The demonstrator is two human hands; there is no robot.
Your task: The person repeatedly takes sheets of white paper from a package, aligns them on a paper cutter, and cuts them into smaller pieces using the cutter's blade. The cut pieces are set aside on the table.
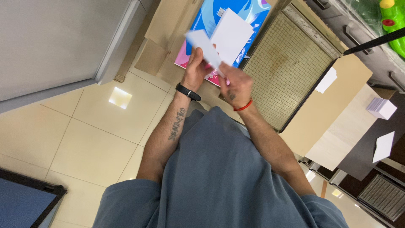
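White cards (230,33) pinched in my left hand (196,69) and right hand (236,86), above the grid-marked paper cutter (287,71) on the worktop (337,101).

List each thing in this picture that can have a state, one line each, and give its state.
left hand: shut on white cards, raised
right hand: shut on white cards
white cards: held up in both hands, blurred
paper cutter: bed bare, black arm lifted
stack of white cards: squared up, lying on the table
loose white sheet: lying flat on the dark surface
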